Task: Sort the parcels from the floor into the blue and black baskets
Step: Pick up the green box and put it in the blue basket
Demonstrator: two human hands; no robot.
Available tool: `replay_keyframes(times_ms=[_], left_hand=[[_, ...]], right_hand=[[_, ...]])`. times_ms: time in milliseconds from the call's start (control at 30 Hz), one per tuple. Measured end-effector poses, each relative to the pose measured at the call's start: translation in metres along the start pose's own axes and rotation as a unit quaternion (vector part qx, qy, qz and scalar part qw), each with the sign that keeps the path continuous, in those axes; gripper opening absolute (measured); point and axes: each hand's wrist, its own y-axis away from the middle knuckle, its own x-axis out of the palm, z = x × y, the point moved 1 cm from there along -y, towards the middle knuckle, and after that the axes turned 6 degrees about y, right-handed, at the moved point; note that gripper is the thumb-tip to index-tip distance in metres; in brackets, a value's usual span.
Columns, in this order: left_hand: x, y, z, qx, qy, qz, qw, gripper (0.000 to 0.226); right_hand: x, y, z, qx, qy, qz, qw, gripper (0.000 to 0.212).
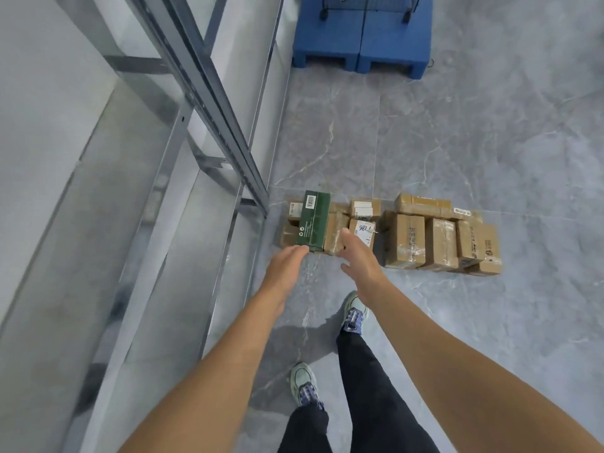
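The floor point(457, 132) is of grey polished stone tiles, smooth and a little glossy, with pale veins. Just beyond the left hand point(287, 266) stands a green box point(313, 220) of printed matt cardboard. Around the right hand point(358, 256) lie brown parcels point(405, 240) of plain cardboard, bound with shiny clear tape. Left of both hands, the shelf frame point(209, 93) is grey painted metal.
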Motion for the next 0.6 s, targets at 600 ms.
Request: replay_keyframes(times_ms=[600], left_hand=[[0.022,-0.289,0.007,-0.093,-0.059,0.025,0.994,0.04]], right_hand=[[0.005,-0.285,-0.019,0.108,0.013,-0.004,0.994,0.071]])
